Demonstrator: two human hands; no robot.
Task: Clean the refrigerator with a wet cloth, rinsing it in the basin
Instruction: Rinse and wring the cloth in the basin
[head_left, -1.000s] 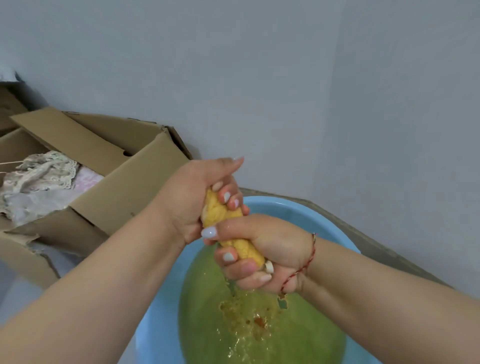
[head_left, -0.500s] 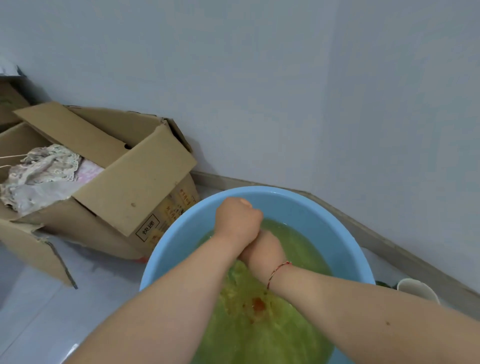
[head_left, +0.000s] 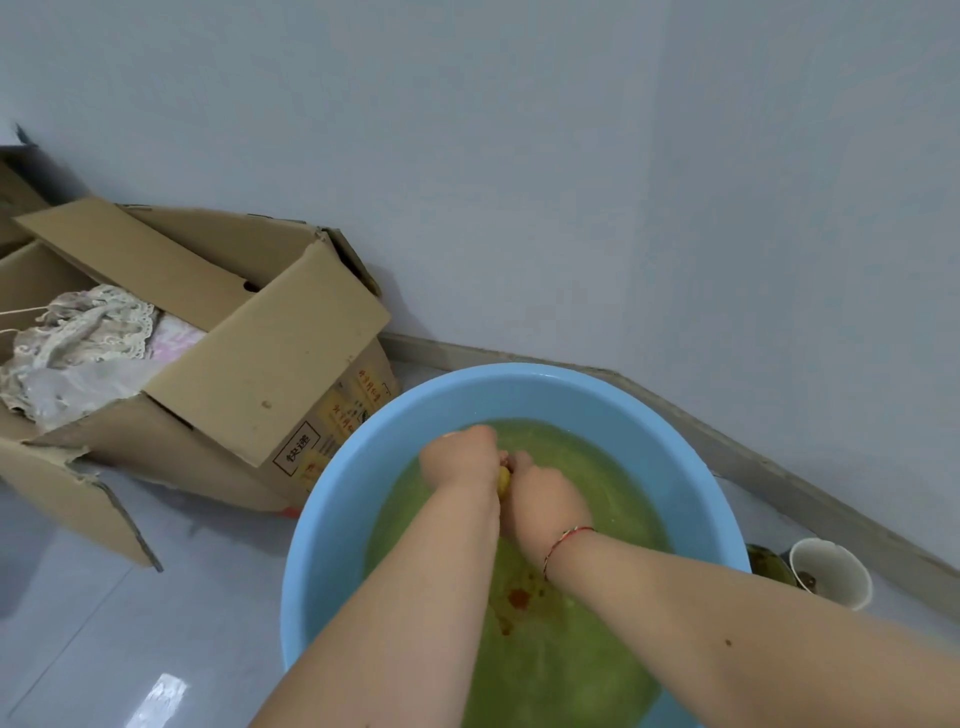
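Two hands meet over the basin, bunched together around a yellow cloth (head_left: 503, 479), of which only a sliver shows between them, just at the water surface near the far middle of the basin. Left hand (head_left: 460, 460) has fingers curled down onto the cloth, knuckles up. Right hand (head_left: 545, 506) is pressed against the left, fingers curled round the same cloth; red string bracelet (head_left: 563, 543) on its wrist. Both forearms come in from the bottom edge, crossing over the near rim.

Basin (head_left: 332, 525) is light blue, round, sitting on the floor, filled with murky yellow-green water (head_left: 613, 493). Reddish-brown bits (head_left: 517, 597) float in the water just below the right wrist.

Left of the basin, touching or just beside its rim, an open cardboard box (head_left: 270, 364) with flaps up and printed labels on its side; lacy pale fabric (head_left: 88, 332) piled inside. Right of the basin, near the skirting, a white paper cup (head_left: 831, 571) with something dark in it, and a dark green object (head_left: 771, 564) between cup and basin, too hidden to identify. Grey glossy floor (head_left: 130, 623), pale grey wall (head_left: 571, 182) behind.
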